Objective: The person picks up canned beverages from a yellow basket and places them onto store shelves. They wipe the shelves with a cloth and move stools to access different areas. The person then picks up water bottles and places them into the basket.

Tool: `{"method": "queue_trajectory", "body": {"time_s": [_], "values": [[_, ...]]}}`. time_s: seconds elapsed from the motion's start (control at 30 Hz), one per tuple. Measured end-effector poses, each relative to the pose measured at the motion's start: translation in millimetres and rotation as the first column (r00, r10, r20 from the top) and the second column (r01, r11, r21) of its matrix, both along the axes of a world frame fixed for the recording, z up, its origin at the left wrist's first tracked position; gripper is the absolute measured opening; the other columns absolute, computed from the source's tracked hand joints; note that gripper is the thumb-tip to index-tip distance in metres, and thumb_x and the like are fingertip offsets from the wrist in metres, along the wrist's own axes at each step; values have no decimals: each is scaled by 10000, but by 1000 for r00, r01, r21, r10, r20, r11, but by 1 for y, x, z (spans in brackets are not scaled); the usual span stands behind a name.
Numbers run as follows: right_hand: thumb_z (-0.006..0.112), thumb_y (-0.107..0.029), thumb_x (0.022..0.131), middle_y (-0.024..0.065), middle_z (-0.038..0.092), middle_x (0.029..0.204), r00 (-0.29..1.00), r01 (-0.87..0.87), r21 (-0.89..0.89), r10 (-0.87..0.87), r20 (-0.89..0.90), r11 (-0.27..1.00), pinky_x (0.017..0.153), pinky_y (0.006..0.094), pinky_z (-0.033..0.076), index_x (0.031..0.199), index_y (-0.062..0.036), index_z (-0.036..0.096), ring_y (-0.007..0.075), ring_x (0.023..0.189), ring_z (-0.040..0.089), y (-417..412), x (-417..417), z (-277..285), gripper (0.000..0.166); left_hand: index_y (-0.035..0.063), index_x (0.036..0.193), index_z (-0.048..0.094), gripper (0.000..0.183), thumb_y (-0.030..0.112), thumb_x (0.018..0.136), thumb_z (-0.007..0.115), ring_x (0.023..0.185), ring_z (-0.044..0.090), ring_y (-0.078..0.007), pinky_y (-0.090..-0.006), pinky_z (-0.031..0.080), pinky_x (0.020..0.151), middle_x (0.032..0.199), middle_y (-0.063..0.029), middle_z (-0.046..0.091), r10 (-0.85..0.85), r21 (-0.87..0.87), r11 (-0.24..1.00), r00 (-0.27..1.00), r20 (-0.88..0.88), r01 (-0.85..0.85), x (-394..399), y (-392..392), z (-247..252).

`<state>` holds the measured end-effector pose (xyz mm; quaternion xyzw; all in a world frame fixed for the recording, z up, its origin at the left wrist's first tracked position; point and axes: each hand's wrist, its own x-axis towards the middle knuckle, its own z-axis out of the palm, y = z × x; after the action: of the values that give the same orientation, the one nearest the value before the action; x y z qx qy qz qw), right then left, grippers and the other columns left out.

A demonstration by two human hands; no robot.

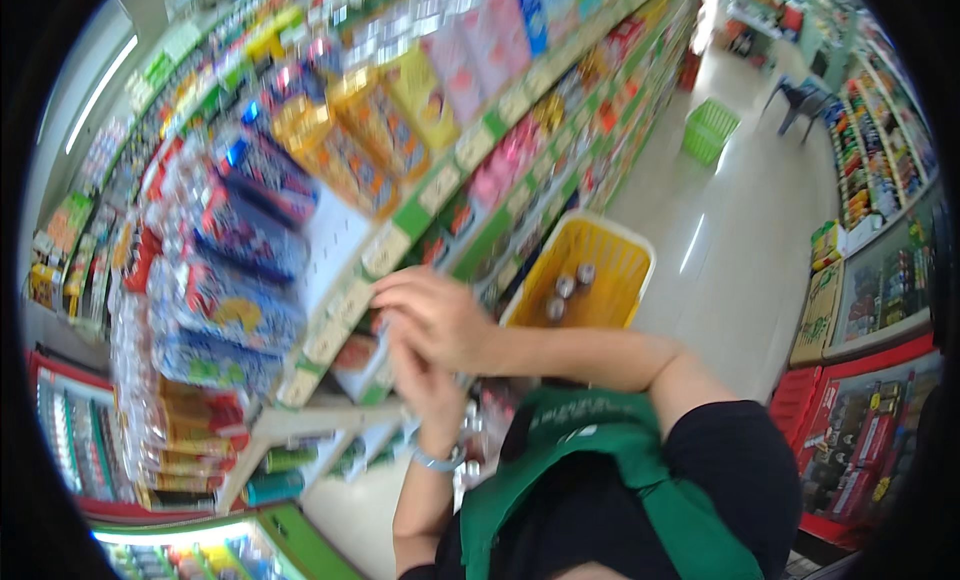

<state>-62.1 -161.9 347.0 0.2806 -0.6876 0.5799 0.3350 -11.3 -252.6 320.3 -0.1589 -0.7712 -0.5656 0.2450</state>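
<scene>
My right hand [442,317] reaches across from the right, fingers bent and close together, in front of the shelf's price-label edge [379,254]. Just below it, overlapped by it, is my left hand [420,381], with a pale bracelet [439,458] on the wrist. The two hands seem to touch. Blur and overlap hide whether anything is between the fingers. Blue snack packs [236,299] stand on the shelf to the left, with orange-yellow packs [352,149] farther up. Beyond my right forearm, a yellow plastic basket [637,269] holds three can-like round items [565,285].
Lower shelf tiers with pink packs [506,160] run along the aisle. A green basket [710,130] and a dark plastic chair [801,104] stand on the shiny floor [679,227]. Red-framed display coolers [862,445] are at right. A green-framed cooler [300,539] is at lower left.
</scene>
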Motion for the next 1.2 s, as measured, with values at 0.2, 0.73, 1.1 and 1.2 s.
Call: {"method": "queue_trajectory", "body": {"time_s": [0.2,0.73,1.1,1.2], "values": [[588,-64,774,109,612,1007,906,116,281,-218,363,953,762,346,507,947,-51,605,288,919,593,85,38,-169,175,-50,1231,428,467,-84,767,472,1008,562,-332,-354,449,854,1098,-234,531,-257,23,956,792,554,294,15,56,-141],[624,-124,700,154,476,1200,648,-165,833,-579,495,527,743,384,514,1157,-5,493,307,1076,493,166,-17,-417,490,-46,1279,436,464,31,824,483,1080,552,-364,-362,431,905,1179,-260,553,124,-232,939,380,916,253,-41,151,-391],[580,-211,749,30,544,1062,869,-197,980,-470,156,-38,847,372,350,978,-99,650,250,1039,438,167,-58,-450,265,-71,1289,408,481,26,826,496,1102,554,-311,-331,425,917,1247,-241,517,169,-239,950,313,934,200,-44,152,-425],[587,-213,748,3,558,1067,894,-221,974,-412,179,-58,910,410,327,969,-107,650,253,1082,430,174,-59,-444,253,-60,1299,398,490,18,826,501,1078,566,-296,-331,441,900,1258,-233,504,127,-192,965,319,939,180,-42,148,-425]]}}
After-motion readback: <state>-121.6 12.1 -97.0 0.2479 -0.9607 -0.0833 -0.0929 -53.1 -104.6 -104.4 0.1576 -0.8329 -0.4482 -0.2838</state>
